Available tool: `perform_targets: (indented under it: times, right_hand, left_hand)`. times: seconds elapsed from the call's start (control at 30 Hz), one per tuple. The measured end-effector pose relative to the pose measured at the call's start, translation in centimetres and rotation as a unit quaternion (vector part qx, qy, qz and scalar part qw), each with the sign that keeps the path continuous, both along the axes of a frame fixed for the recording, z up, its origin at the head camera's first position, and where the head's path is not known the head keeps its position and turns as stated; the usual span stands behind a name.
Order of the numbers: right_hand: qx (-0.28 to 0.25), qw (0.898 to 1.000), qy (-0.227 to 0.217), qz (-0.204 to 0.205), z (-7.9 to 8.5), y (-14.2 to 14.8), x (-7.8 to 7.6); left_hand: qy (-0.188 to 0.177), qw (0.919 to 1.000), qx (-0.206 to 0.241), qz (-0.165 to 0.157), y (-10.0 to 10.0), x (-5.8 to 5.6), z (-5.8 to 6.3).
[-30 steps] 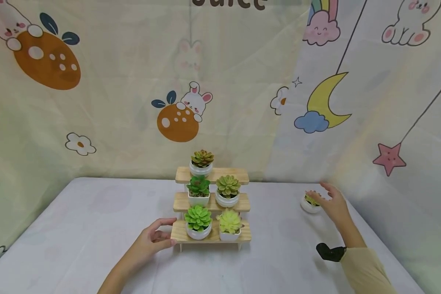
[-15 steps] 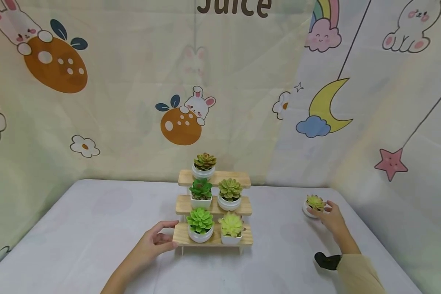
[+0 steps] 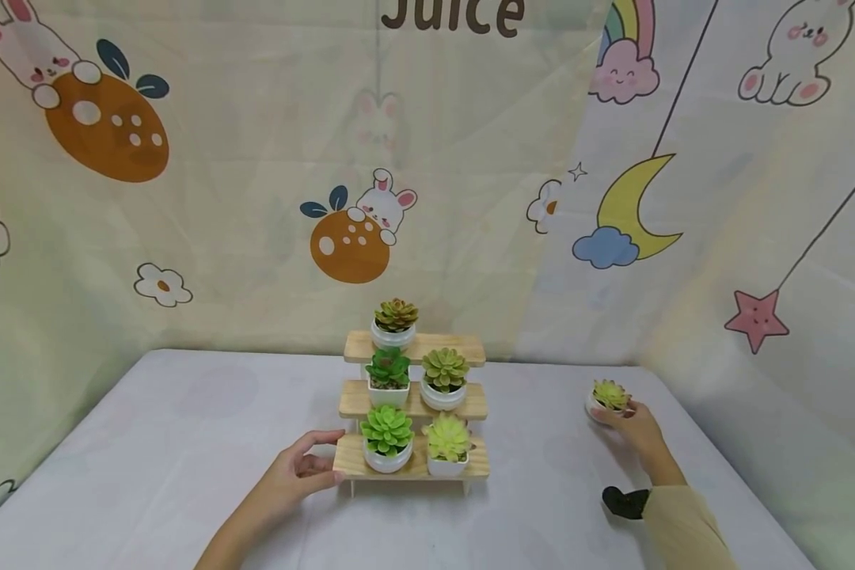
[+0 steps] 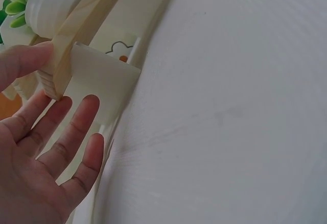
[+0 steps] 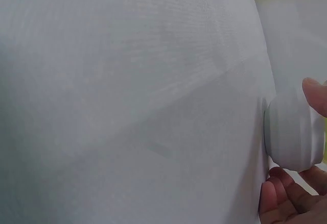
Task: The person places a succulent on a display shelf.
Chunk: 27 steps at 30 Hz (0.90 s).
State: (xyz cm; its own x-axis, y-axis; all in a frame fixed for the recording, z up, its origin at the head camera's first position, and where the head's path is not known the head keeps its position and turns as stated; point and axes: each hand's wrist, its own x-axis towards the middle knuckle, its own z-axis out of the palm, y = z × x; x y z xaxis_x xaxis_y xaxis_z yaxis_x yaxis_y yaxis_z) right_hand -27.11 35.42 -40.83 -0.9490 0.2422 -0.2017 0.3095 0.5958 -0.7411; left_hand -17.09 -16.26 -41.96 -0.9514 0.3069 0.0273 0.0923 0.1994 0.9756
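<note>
My left hand (image 3: 299, 467) holds the left end of the lowest board of a three-tier wooden plant stand (image 3: 415, 402). In the left wrist view, the thumb lies on one face of the board (image 4: 64, 55) and fingertips meet its edge, other fingers spread. My right hand (image 3: 641, 435) grips a small succulent (image 3: 610, 393) in a round white pot (image 5: 294, 132) at the table's far right. In the right wrist view, thumb and fingers are on opposite sides of that pot, its base right at the tabletop. The plant is mostly out of that view.
Several potted succulents stand on the tiers: a brownish one (image 3: 396, 315) on top, a dark green one (image 3: 388, 368) and an olive one (image 3: 445, 370) mid-level, bright green (image 3: 387, 430) and yellow-green (image 3: 448, 437) below. The white table (image 3: 221, 427) meets a printed cloth backdrop (image 3: 256, 158).
My right hand has come down from above the succulent to its near right side and taken hold of the pot. The left hand stays on the stand; the head view has shifted slightly.
</note>
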Motion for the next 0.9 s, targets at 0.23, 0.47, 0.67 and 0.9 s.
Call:
perform_targets:
  times: [0.23, 0.47, 0.67, 0.9]
  right_hand:
    - [-0.003, 1.000, -0.008, -0.002, -0.09, 0.03, -0.12]
    - [0.020, 1.000, -0.010, 0.015, -0.10, 0.10, -0.14]
    - [0.042, 0.999, -0.016, 0.009, 0.12, 0.06, -0.48]
    - [0.064, 0.998, -0.010, -0.003, 0.13, 0.11, -0.80]
  left_hand:
    - [0.003, 1.0000, 0.004, -0.009, -0.17, 0.04, -0.31]
    - [-0.006, 1.0000, 0.003, -0.001, -0.05, 0.17, -0.17]
    - [-0.010, 0.9999, 0.000, 0.004, 0.01, 0.05, -0.11]
    - [-0.008, 1.0000, 0.000, -0.001, -0.02, -0.03, -0.01]
